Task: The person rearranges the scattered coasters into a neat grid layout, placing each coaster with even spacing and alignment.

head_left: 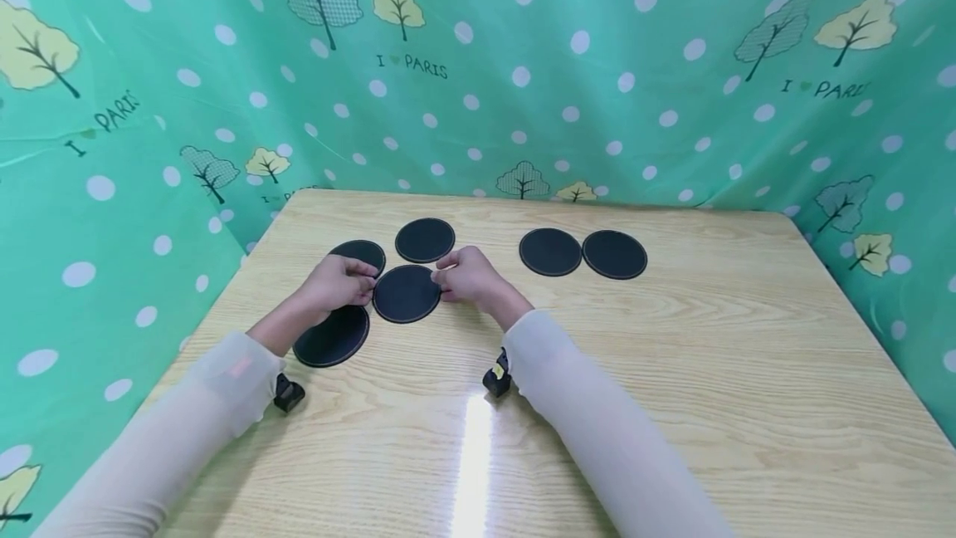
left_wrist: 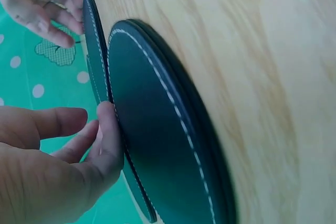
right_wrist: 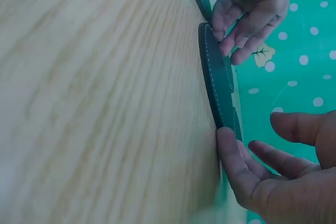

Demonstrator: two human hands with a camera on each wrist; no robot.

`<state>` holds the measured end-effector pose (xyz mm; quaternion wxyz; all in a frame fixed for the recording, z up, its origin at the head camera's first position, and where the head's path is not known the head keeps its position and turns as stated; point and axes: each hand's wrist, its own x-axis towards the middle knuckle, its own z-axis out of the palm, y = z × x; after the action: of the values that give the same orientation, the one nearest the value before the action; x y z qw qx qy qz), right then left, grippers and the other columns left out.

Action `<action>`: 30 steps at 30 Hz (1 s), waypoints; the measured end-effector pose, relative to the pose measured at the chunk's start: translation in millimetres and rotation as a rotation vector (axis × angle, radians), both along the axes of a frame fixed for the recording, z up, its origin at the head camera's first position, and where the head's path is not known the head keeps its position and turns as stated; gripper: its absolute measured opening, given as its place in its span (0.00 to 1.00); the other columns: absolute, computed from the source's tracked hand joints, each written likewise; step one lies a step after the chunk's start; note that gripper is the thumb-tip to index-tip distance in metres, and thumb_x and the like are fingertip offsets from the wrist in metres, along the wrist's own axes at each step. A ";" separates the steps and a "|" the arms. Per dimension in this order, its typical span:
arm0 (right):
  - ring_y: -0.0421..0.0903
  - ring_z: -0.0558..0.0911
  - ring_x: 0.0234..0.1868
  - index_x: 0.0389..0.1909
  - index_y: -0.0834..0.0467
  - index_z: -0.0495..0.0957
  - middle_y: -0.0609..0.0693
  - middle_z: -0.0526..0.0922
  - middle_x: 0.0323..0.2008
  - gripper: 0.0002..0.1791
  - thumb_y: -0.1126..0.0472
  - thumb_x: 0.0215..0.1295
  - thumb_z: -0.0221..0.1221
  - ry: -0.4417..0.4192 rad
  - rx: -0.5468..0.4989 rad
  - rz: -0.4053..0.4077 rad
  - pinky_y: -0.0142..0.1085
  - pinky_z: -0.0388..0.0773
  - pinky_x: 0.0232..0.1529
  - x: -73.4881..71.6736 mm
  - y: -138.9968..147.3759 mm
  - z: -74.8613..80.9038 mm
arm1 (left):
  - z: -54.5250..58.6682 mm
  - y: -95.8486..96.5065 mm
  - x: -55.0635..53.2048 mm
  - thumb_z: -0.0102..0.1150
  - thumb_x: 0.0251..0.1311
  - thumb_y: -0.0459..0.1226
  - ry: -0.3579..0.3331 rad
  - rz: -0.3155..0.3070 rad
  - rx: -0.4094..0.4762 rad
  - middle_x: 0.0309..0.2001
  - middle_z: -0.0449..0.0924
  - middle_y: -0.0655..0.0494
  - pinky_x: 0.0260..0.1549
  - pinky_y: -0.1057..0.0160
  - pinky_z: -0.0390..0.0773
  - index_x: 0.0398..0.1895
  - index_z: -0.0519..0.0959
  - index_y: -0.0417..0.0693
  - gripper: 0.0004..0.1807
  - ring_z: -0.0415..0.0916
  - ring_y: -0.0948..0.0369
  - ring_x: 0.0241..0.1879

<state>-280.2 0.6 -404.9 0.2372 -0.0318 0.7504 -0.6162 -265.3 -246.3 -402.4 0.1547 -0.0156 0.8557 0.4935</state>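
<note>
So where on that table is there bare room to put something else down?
The near half of the table, in front of the sleeves, is bare wood, as is the right end beyond the two mats. It is crowded at left centre, where both hands touch the middle mat among three other mats.

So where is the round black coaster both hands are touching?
In the head view, the round black stitched coaster lies left of centre on the wooden table, between the left hand and right hand.
</note>
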 end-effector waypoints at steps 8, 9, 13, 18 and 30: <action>0.48 0.83 0.43 0.61 0.71 0.74 0.60 0.80 0.49 0.18 0.74 0.73 0.54 -0.025 0.009 -0.033 0.38 0.86 0.47 -2.7 -0.7 -3.0 | -1.5 7.1 -0.1 0.52 0.73 0.24 -0.020 0.012 0.001 0.57 0.77 0.35 0.49 0.62 0.85 0.68 0.70 0.28 0.22 0.80 0.58 0.48; 0.48 0.83 0.43 0.60 0.71 0.75 0.60 0.80 0.49 0.17 0.75 0.72 0.54 -0.024 0.018 -0.035 0.38 0.86 0.47 -2.9 -1.4 -2.7 | -2.1 7.5 -0.5 0.53 0.72 0.24 -0.021 0.013 -0.001 0.58 0.76 0.35 0.49 0.62 0.85 0.68 0.70 0.29 0.23 0.80 0.57 0.49; 0.48 0.83 0.42 0.57 0.70 0.77 0.60 0.79 0.48 0.17 0.77 0.70 0.55 -0.027 0.047 -0.031 0.38 0.85 0.49 -3.0 -4.3 -1.5 | -3.4 8.2 0.2 0.55 0.69 0.22 -0.021 0.020 -0.013 0.60 0.74 0.35 0.43 0.66 0.84 0.70 0.70 0.30 0.26 0.78 0.56 0.51; 0.47 0.83 0.41 0.56 0.70 0.77 0.57 0.80 0.45 0.16 0.77 0.68 0.55 -0.029 0.040 -0.045 0.39 0.84 0.50 -4.3 -5.9 -2.4 | -5.9 8.4 0.7 0.56 0.66 0.20 0.005 0.029 -0.005 0.62 0.73 0.34 0.38 0.68 0.82 0.70 0.70 0.32 0.28 0.76 0.53 0.51; 0.46 0.84 0.38 0.53 0.68 0.79 0.56 0.81 0.42 0.18 0.82 0.64 0.57 -0.065 -0.019 -0.130 0.38 0.86 0.46 -2.7 -1.5 -1.9 | -4.7 9.0 0.2 0.58 0.64 0.21 0.023 0.017 0.056 0.62 0.71 0.35 0.39 0.68 0.83 0.71 0.70 0.34 0.30 0.73 0.51 0.54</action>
<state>-282.9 -0.9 -406.8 0.2208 0.0348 0.7367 -0.6382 -265.1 -237.3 -407.1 0.1408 -0.0129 0.8432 0.5187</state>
